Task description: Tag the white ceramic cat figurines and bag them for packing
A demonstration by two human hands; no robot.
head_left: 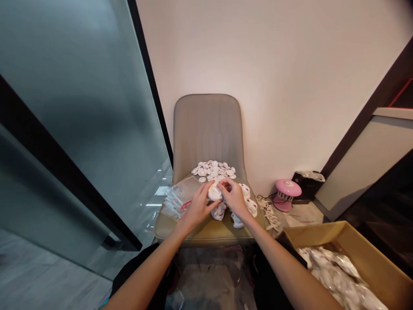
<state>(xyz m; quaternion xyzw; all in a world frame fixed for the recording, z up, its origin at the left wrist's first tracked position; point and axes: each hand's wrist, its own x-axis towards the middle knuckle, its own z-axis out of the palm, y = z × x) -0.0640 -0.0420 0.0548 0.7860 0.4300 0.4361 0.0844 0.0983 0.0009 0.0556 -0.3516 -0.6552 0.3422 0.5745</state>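
Observation:
Over the chair seat (206, 234), my left hand (200, 203) closes around the left side of a small white rounded item (214, 192), whose kind I cannot make out. My right hand (232, 196) pinches at its upper right side, fingertips touching it. Just below lies a white item with pink marks (219, 212), and several similar white items with red spots (251, 206) sit to the right of my right hand. Behind both hands a heap of flat white discs (213, 169) spreads toward the backrest. Clear plastic bags (177, 199) lie left of my left hand.
A cardboard box (322, 234) holding plastic-wrapped white items (338, 275) stands at the lower right. Beside the chair are a pink lamp-like device (287, 193), a black box (308, 186) and white scraps (270, 215). A glass partition (97, 107) rises at left.

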